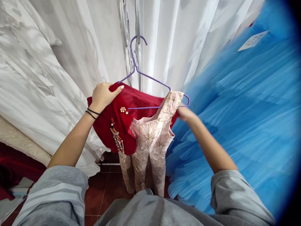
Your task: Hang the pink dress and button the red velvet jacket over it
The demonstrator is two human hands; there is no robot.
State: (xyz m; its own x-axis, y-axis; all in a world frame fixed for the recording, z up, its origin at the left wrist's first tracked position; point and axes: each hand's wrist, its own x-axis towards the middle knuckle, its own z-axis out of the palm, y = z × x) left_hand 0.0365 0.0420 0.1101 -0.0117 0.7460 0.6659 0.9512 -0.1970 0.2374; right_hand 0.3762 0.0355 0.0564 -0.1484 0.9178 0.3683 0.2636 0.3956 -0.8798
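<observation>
A purple hanger point(153, 78) carries a pale pink dress point(150, 135) with gold floral brocade; one strap hangs over the hanger's right side. My left hand point(103, 95) is closed on a red velvet capelet point(98, 131) at the hanger's left shoulder, thumb on top. The capelet has a pearl flower brooch point(123, 109) and a beaded tassel ornament point(117, 139), and covers the dress's left shoulder. Behind the right strap, my right hand point(184, 113) grips the capelet's other side; its fingers are mostly hidden and slightly blurred.
White gowns point(42, 75) hang on the left, and a full blue tulle dress point(225, 110) with a white tag point(252, 40) fills the right. Metal uprights point(127, 37) stand before a white curtain point(164, 37). Red-brown tiles point(110, 188) form the floor.
</observation>
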